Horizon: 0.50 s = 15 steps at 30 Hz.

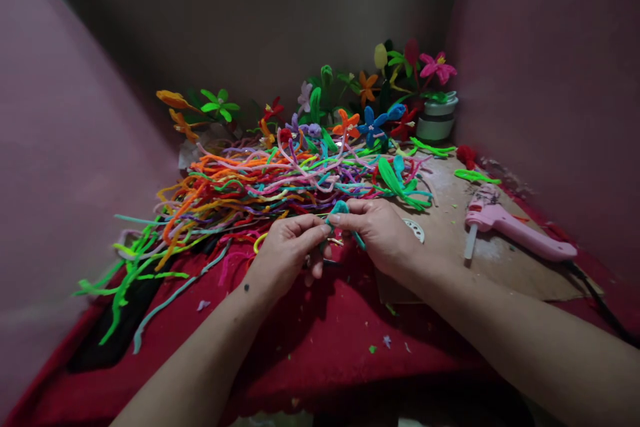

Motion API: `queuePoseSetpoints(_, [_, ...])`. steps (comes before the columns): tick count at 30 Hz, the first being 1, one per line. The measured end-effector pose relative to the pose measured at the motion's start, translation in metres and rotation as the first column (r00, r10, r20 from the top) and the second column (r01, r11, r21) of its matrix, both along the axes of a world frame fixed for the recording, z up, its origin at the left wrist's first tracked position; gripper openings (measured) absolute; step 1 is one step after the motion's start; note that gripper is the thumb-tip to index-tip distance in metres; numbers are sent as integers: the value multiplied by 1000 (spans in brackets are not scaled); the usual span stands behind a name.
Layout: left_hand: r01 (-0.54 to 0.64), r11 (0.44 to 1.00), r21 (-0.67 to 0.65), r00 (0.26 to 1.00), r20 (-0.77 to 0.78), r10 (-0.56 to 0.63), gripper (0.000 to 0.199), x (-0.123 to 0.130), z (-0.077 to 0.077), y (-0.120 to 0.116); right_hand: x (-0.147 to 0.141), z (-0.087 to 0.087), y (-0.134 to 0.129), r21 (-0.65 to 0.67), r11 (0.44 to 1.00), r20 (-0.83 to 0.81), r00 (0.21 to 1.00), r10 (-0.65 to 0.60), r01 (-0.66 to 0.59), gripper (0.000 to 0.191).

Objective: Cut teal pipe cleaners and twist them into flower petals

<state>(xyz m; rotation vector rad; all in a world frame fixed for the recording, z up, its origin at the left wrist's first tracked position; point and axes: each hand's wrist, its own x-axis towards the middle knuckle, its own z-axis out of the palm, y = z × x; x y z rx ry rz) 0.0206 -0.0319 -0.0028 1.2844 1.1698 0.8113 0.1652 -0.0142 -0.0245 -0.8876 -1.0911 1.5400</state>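
A small looped teal pipe cleaner piece (pixel 339 207) is held between both hands, over the front of the red-covered table. My left hand (pixel 295 247) pinches its left end between thumb and forefinger, with the other fingers curled below. On the other side, my right hand (pixel 376 230) grips the loop near its top, and a teal length hangs beneath its fingers. The fingers of both hands partly hide the piece. Just behind them lies a big heap of coloured pipe cleaners (pixel 250 180).
A pink glue gun (pixel 520 230) rests on a cardboard sheet (pixel 530 283) at the right, its cord trailing right. Pipe cleaner flowers (pixel 373 123) and a white pot (pixel 436 121) stand at the back. A white disc (pixel 415 231) is beside my right hand. Scraps dot the red cloth (pixel 350 360).
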Motion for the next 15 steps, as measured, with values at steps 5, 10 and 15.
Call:
queuePoseSetpoints(5, [19,997,-73,992,126,-10,16,0,-1,1,1,3,-2,180,980,105,988,-109,89,15])
queuePoseSetpoints(10, [1,999,-52,992,127,6,16,-1,-3,1,-1,2,-2,155,985,104,990,-93,77,15])
queuePoseSetpoints(15, [-58,998,29,996,74,55,19,0,0,1,-2,2,-1,42,998,2,999,37,-37,18])
